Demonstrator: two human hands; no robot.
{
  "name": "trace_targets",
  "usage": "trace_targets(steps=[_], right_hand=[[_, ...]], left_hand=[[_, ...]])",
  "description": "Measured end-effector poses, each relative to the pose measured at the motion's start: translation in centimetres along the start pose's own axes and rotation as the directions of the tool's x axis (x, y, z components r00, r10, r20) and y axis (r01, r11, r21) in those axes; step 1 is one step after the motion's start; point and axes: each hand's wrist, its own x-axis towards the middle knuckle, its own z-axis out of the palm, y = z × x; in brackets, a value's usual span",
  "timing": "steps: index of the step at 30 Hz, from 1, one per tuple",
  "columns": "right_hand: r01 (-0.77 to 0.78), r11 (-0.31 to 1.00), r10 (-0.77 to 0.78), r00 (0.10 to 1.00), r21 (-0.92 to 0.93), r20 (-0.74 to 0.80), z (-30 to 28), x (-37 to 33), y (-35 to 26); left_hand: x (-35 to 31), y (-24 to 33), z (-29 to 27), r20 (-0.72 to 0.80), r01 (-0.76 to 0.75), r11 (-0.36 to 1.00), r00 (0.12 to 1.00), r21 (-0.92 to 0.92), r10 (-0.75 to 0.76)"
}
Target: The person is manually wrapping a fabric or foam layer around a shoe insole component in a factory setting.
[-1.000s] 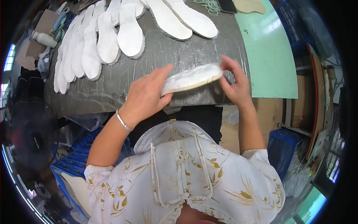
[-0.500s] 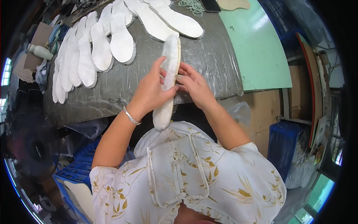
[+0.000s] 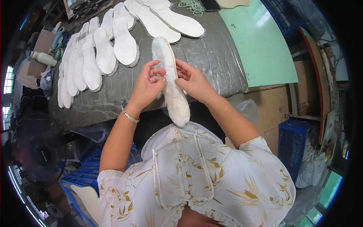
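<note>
A fluffy white insole (image 3: 173,99) is held lengthwise in front of me, its furry face showing and its pale edge along the right side. My right hand (image 3: 193,82) grips the right edge, thumb on the fleece and fingers behind. On the opposite side, my left hand (image 3: 149,84) is closed at the left edge, thumb and fingertips pinched together against the fleece. More white insoles (image 3: 125,44) lie in overlapping rows on the left and far part of the table, smooth side up with fur at their rims.
The grey plastic-covered table (image 3: 215,56) has a green board (image 3: 261,49) on its right. A bundle of pale green rubber bands (image 3: 193,5) and a phone (image 3: 210,4) lie at the far edge. Blue crates (image 3: 293,147) stand below right and left; a white bottle (image 3: 44,58) is at left.
The insole has been turned so its fleecy face shows more, and its near end has swung right. My left hand has shifted from wrapping it to pinching at its left edge.
</note>
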Motion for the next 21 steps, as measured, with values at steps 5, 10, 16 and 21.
trace_targets(steps=[5, 10, 16, 21], right_hand=[[-0.013, 0.999, 0.011, 0.999, 0.042, 0.047, -0.1, 0.8, -0.1], [-0.002, 0.985, 0.028, 0.989, -0.174, 0.147, -0.4, 2.3, -2.3], [-0.044, 0.894, 0.169, 0.955, -0.446, 0.244, 0.0, 5.2, -3.3], [-0.098, 0.899, 0.228, 0.936, -0.426, 0.267, 0.3, 5.9, -2.7]], left_hand=[[-0.4, -0.3, -0.2, -0.005, -0.059, 0.996, 0.998, -0.070, 0.059], [-0.7, 0.1, -0.2, -0.093, -0.149, 0.984, 0.986, -0.094, 0.141], [-1.1, -1.2, -0.6, -0.254, -0.203, 0.970, 0.953, -0.131, 0.165], [-1.7, -0.5, -1.6, -0.273, -0.268, 0.818, 0.851, 0.509, 0.449]])
